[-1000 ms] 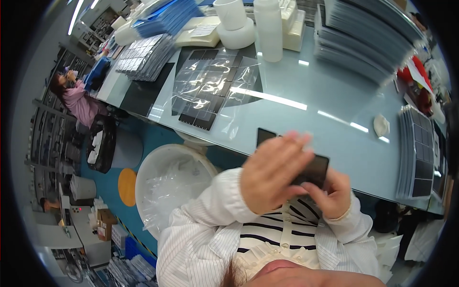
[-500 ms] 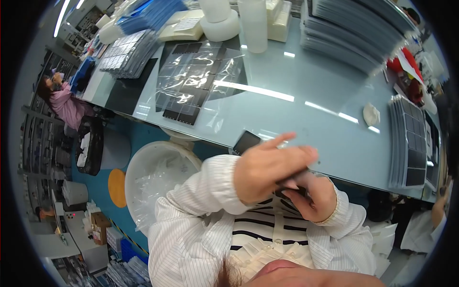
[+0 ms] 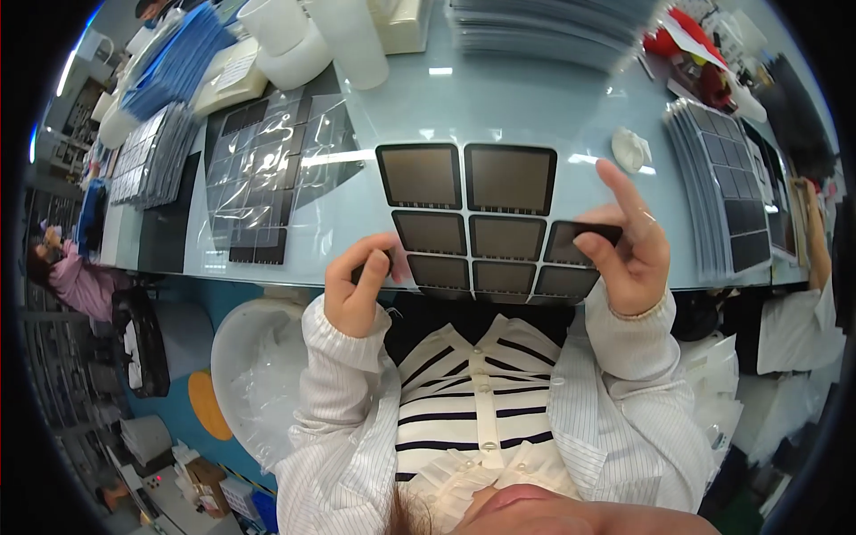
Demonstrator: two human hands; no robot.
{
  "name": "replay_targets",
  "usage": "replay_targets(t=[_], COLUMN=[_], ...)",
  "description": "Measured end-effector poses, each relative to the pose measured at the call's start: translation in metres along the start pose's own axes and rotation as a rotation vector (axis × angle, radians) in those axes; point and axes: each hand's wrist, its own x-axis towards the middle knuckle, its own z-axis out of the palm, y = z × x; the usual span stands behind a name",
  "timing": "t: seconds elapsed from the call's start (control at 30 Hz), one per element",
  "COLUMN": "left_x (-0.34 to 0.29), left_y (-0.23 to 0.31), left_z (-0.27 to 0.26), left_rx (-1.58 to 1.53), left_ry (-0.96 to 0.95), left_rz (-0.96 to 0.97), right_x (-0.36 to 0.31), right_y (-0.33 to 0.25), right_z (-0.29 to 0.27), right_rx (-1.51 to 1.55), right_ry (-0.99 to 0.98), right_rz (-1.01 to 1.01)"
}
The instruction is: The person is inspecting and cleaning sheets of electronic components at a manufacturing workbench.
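Note:
Several dark, square, rounded-corner panels lie in rows at the near edge of the glass-topped table, with narrow gaps between them. My left hand is closed at the left of these rows, thumb and fingers pinching a small dark panel that is mostly hidden. On the right, my right hand pinches another dark panel between thumb and finger, tilted above the rightmost panel of the layout. Its index finger points away toward the far side.
Clear plastic film with dark panels lies left. Stacked panels in sleeves stand right; a crumpled white wad sits nearby. White rolls and clear sheets stand at the back. A white bin is below left.
My hands, close together before, are now apart on either side. Several dark panels now show in rows on the table, where one showed before. The view has shifted, moving the far objects left.

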Motion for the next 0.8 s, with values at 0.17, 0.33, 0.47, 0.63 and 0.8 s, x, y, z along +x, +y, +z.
replay_targets(t=[0.17, 0.33, 0.47, 0.63, 0.8], left_x=[-0.006, -0.011, -0.015, -0.020, -0.020], left_y=[0.010, 0.026, 0.032, 0.038, 0.046], left_z=[0.008, 0.015, 0.016, 0.016, 0.021], left_rx=[0.048, -0.011, 0.001, -0.127, -0.178], left_ry=[0.003, 0.062, 0.068, 0.028, 0.034], left_rz=[0.091, 0.125, 0.117, 0.007, -0.062], right_x=[-0.002, 0.003, -0.006, -0.011, -0.014], right_y=[-0.004, -0.018, -0.013, -0.001, 0.000], right_z=[-0.003, -0.005, -0.023, -0.028, -0.033], right_rx=[0.207, 0.304, 0.296, 0.202, 0.374], right_ry=[0.095, 0.109, -0.014, -0.046, 0.014], right_rz=[0.274, 0.456, 0.607, 0.370, 0.527])
